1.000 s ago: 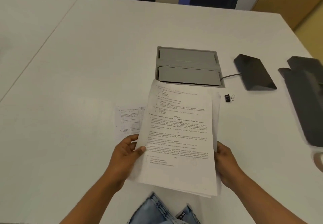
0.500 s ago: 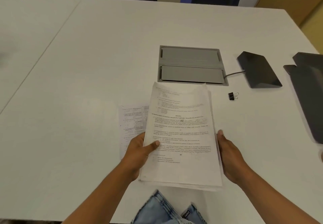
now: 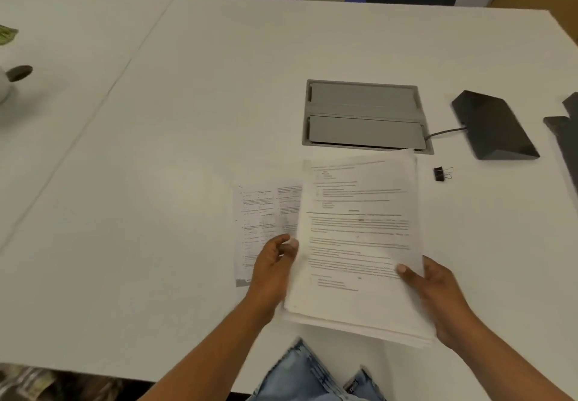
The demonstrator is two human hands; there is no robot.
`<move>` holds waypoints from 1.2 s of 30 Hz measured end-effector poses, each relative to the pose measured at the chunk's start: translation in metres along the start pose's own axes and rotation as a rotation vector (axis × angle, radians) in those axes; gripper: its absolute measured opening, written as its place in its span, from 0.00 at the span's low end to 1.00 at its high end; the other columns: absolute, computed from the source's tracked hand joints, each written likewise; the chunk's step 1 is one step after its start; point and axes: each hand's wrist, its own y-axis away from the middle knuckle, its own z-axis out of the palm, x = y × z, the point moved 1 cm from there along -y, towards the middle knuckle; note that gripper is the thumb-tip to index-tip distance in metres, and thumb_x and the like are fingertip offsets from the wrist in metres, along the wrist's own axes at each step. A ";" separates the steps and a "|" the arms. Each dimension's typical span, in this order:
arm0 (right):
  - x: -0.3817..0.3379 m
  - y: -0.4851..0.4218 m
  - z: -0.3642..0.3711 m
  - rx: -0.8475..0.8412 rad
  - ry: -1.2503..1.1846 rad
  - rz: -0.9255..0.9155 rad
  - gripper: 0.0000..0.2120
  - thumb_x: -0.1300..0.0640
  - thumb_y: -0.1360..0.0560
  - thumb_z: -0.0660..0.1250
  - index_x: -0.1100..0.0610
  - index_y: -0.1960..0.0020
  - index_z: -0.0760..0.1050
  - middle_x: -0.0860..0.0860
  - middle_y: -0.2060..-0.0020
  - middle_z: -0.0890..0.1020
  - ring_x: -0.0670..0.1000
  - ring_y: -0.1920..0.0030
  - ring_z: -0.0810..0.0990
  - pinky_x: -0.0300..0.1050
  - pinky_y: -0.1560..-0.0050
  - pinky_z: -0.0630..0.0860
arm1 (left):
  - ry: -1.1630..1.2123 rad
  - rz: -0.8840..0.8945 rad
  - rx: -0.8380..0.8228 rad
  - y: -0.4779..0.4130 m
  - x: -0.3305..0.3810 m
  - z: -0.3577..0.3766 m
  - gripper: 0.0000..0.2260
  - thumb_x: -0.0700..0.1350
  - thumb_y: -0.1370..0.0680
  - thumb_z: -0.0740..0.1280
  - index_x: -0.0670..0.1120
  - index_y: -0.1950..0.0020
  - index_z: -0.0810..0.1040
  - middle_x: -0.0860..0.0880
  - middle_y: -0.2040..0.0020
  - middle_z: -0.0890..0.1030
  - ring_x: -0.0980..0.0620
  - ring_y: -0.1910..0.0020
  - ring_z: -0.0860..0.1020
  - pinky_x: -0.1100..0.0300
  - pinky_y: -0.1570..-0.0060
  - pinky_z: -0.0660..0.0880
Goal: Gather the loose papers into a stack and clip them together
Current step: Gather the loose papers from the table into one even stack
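A stack of printed white papers (image 3: 356, 244) is held just above the white table (image 3: 187, 119), near its front edge. My right hand (image 3: 438, 294) grips the stack's lower right side, thumb on top. At the stack's left edge is my left hand (image 3: 272, 269), fingers curled beside it; whether it still pinches the sheets is blurred. One loose printed sheet (image 3: 266, 213) lies flat on the table to the left, partly under the stack and my left hand. A small black binder clip (image 3: 441, 174) rests on the table right of the stack's top corner.
A grey cable box lid (image 3: 362, 116) is set into the table behind the papers. Its cable runs to a black wedge-shaped device (image 3: 491, 125). A dark grey object (image 3: 566, 144) lies at the right edge. A white pot (image 3: 6, 81) stands at the far left.
The stack has shifted right and tilted, uncovering more of the loose sheet. My right thumb has come onto the top page. My left thumb has slid off the top page to the edge.
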 end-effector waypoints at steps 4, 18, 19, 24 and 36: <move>0.013 0.000 -0.008 0.095 -0.006 -0.002 0.08 0.61 0.23 0.69 0.53 0.46 0.82 0.48 0.51 0.88 0.50 0.52 0.88 0.45 0.54 0.81 | -0.483 -0.121 0.483 -0.013 -0.031 -0.028 0.30 0.60 0.21 0.64 0.42 0.28 0.67 0.43 0.32 0.74 0.43 0.34 0.74 0.48 0.36 0.73; 0.031 0.010 -0.045 0.266 0.108 -0.061 0.16 0.65 0.23 0.68 0.57 0.36 0.77 0.58 0.44 0.82 0.58 0.46 0.80 0.50 0.40 0.70 | -0.623 -0.403 0.547 -0.049 -0.049 -0.049 0.39 0.48 0.37 0.84 0.39 0.36 0.65 0.37 0.38 0.72 0.38 0.42 0.78 0.46 0.47 0.80; 0.033 0.010 -0.047 0.277 0.112 -0.054 0.16 0.65 0.23 0.68 0.58 0.36 0.77 0.58 0.44 0.82 0.58 0.45 0.79 0.50 0.41 0.71 | -0.587 -0.401 0.529 -0.050 -0.047 -0.051 0.38 0.46 0.37 0.84 0.39 0.37 0.65 0.37 0.39 0.74 0.38 0.44 0.79 0.47 0.50 0.81; 0.037 0.014 -0.052 0.290 0.068 -0.036 0.17 0.65 0.23 0.68 0.60 0.35 0.77 0.58 0.44 0.82 0.59 0.44 0.79 0.42 0.46 0.80 | -0.690 -0.320 0.442 -0.055 -0.052 -0.065 0.16 0.47 0.25 0.72 0.42 0.42 0.76 0.42 0.42 0.82 0.41 0.46 0.82 0.54 0.54 0.78; 0.031 0.022 -0.051 0.257 -0.018 0.033 0.14 0.64 0.23 0.68 0.57 0.37 0.78 0.49 0.48 0.85 0.51 0.47 0.83 0.44 0.46 0.75 | 0.022 0.099 0.591 -0.008 -0.004 -0.112 0.07 0.38 0.20 0.67 0.42 0.44 0.82 0.42 0.54 0.83 0.51 0.64 0.80 0.64 0.74 0.80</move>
